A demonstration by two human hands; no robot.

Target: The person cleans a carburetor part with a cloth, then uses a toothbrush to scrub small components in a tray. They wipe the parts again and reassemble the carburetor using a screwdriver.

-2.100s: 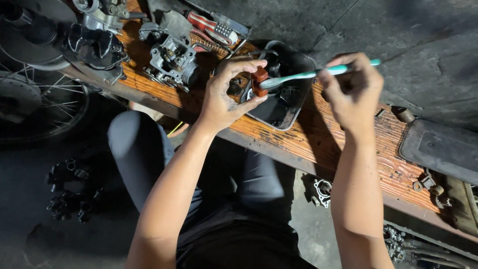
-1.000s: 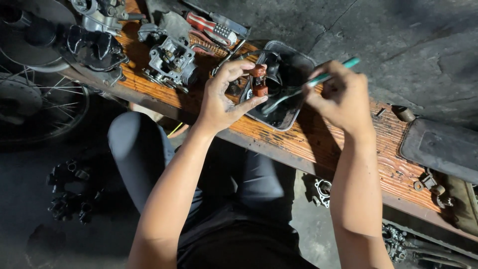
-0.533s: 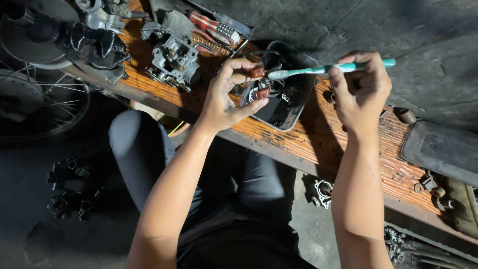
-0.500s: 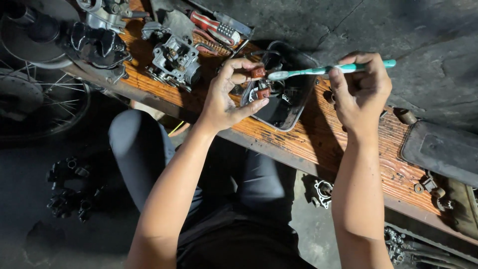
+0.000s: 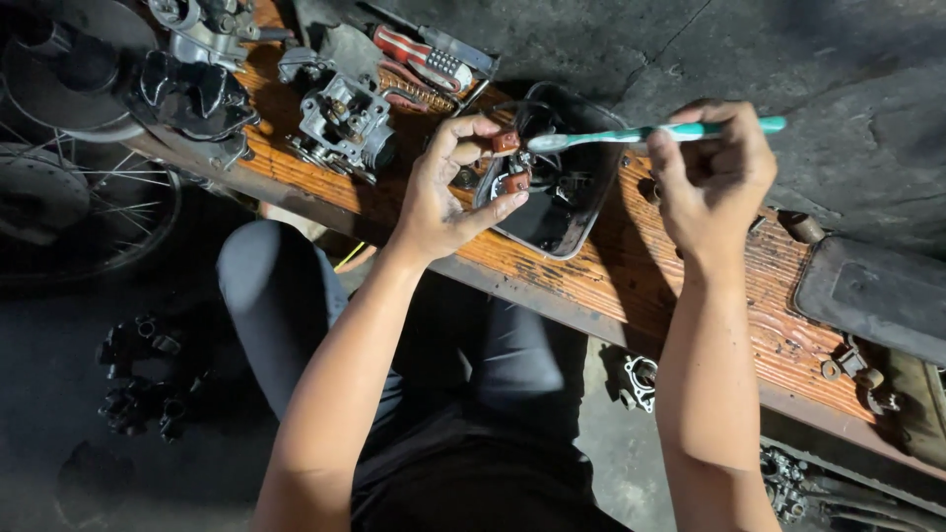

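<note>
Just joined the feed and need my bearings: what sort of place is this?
Probably a small motorcycle repair workshop: a spoked wheel beside a worn wooden bench, a carburettor body and screwdrivers on it, engine parts on the grimy floor.

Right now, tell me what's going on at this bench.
A person sits at a wooden plank bench. The left hand pinches a small metal part with reddish-brown pieces over a dark tray. The right hand holds a teal toothbrush, its head right at the part. A carburettor body and red-handled screwdrivers lie further left on the plank.
</note>
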